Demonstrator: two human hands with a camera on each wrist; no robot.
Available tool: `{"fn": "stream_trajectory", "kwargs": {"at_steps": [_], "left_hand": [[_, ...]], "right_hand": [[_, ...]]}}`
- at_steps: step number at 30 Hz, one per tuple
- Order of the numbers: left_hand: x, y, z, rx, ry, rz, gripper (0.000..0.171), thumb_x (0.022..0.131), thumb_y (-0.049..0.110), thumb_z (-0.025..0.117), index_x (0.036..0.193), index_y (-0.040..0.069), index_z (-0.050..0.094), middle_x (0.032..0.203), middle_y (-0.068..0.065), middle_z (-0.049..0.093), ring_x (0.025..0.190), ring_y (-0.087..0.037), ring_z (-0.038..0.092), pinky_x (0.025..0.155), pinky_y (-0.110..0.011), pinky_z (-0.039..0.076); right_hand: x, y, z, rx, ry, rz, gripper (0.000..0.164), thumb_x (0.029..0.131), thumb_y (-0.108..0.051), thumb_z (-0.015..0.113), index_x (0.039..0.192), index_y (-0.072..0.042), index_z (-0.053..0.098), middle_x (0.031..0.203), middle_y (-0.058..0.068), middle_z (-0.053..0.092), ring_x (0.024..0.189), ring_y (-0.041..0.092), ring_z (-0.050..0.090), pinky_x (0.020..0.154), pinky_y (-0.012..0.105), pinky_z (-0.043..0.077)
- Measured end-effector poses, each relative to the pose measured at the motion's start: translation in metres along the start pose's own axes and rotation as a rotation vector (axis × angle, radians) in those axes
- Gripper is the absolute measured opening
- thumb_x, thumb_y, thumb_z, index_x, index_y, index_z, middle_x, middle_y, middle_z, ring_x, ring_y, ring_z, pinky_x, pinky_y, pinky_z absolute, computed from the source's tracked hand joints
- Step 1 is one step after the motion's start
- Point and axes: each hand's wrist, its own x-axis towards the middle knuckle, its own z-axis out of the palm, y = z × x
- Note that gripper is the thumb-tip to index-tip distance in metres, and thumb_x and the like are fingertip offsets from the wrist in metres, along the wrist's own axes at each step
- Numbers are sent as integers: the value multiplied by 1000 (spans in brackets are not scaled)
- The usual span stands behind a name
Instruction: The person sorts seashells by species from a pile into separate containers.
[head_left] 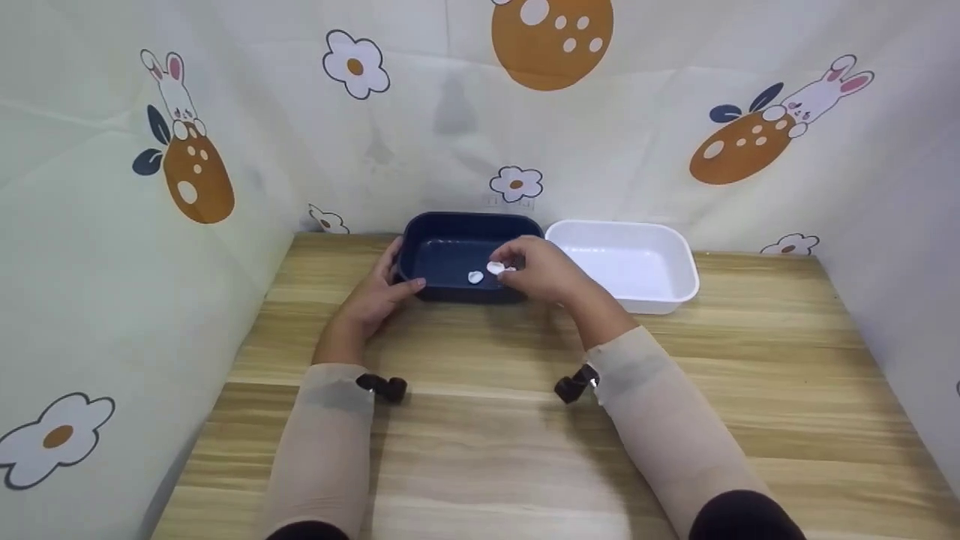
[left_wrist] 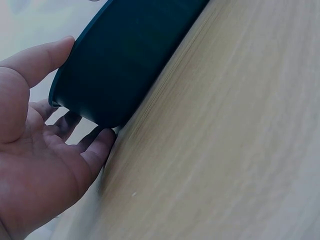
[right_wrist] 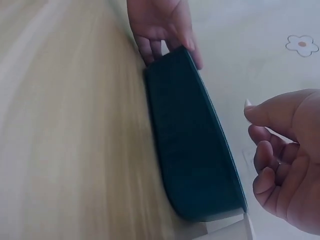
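A dark blue rectangular box stands on the table near the back wall. My left hand holds its left end, thumb at the front rim and fingers around the side; in the left wrist view, fingertips reach low by the tabletop. Over the box's right part, my right hand pinches a small white shell-like piece between thumb and fingers. Only a sliver of white shows past the thumb in the right wrist view. Another small white piece appears inside the box, near the front wall.
Right beside the blue box stands a white rectangular box, partly behind my right hand and wrist. Patterned cloth walls enclose the wooden table at the back and sides.
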Motion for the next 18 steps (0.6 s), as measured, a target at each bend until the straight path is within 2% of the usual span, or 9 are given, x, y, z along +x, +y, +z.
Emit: {"fn": "stream_trajectory", "kwargs": {"at_steps": [6,13,15,18], "left_hand": [[0,2,-1,5,-2,-10,103,99,8,74,174,33,9,184,3,4,170,-22,7,136,-43,24],[0,0,0,12,4,-10,102,99,7,74,174,33,10,183,1,6,170,-23,8,136,-43,24],[1,1,0,12,5,-6,102,99,6,73,174,33,10,183,1,7,170,-23,9,136,-42,23],[1,1,0,12,3,4,101,99,7,73,174,31,10,183,1,8,170,-21,11,136,-42,24]], "right_hand": [[17,-3,-3,73,37,50,29,96,-12,73,125,-10,77,114,9,72,104,22,66,95,37,56],[26,4,2,93,126,64,38,98,-16,72,134,-7,72,121,12,72,117,27,65,111,42,50],[25,6,3,95,130,64,36,97,-16,72,132,-8,73,120,12,72,113,25,65,104,39,54],[23,6,4,115,122,66,34,97,-16,72,130,-8,74,120,11,70,98,22,67,83,32,60]]}}
